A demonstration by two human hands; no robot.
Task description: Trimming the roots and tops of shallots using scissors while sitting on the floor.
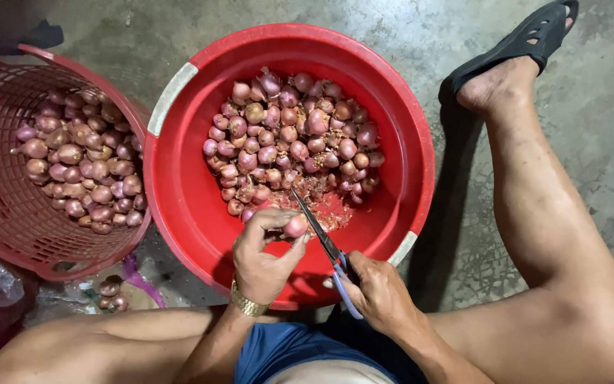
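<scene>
The left hand (261, 259) pinches one small onion (295, 226). The right hand (378, 291) squeezes scissors (321, 238), blades pointing to eleven o'clock, over the red tub (179, 192).

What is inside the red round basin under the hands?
The red basin holds a heap of shallots and loose skin scraps. The basin floor beneath the heap is covered, so it cannot be seen.

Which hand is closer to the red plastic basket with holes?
Left. The left hand holds a shallot over the red tub, next to the basket. The right hand, with scissors, is farther away.
</scene>
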